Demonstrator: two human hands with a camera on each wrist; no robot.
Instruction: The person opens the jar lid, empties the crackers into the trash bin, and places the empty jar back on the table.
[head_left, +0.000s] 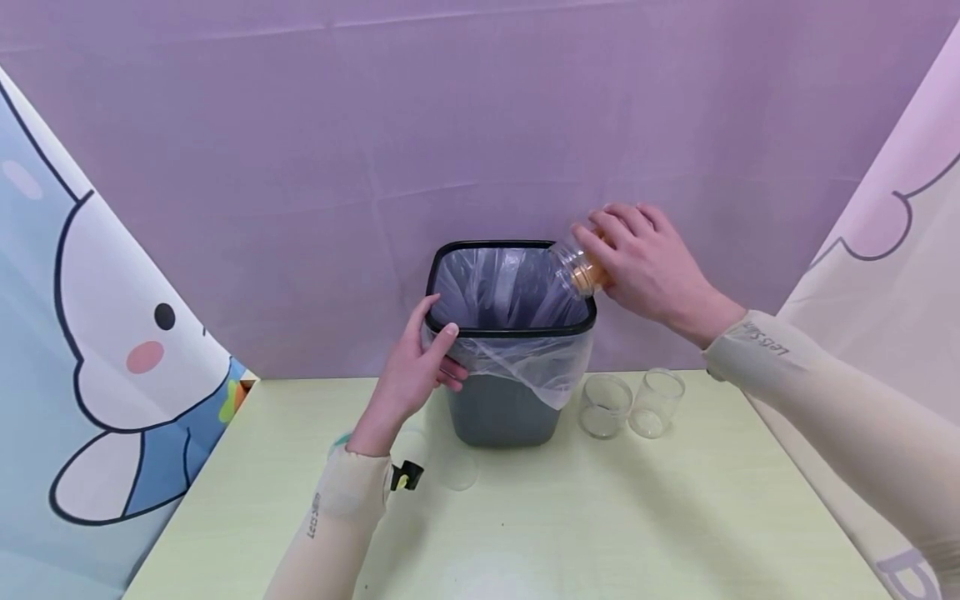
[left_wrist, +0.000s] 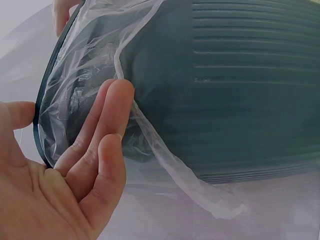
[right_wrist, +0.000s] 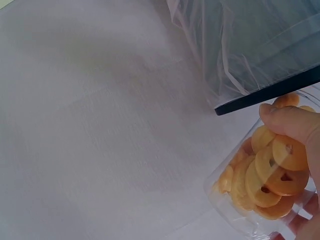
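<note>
A grey trash bin [head_left: 504, 408] with a black rim and a clear plastic liner [head_left: 551, 367] stands on the table. My left hand [head_left: 411, 371] grips the rim's near left corner, with fingers against the liner outside, as the left wrist view shows. In my right hand [head_left: 648, 262], a clear jar [head_left: 564, 265] is tilted, its mouth toward the bin's inside, over the right rim. Round orange-yellow pieces [right_wrist: 272, 172], some with small holes like biscuits, lie inside the jar. The bottom of the bin is hidden.
Two clear jars [head_left: 604, 406] stand on the pale table [head_left: 637, 517], right of the bin. A clear round disc [head_left: 457, 472], like a lid, lies in front of it. A purple cloth [head_left: 375, 167] hangs behind, with printed cloths at both sides.
</note>
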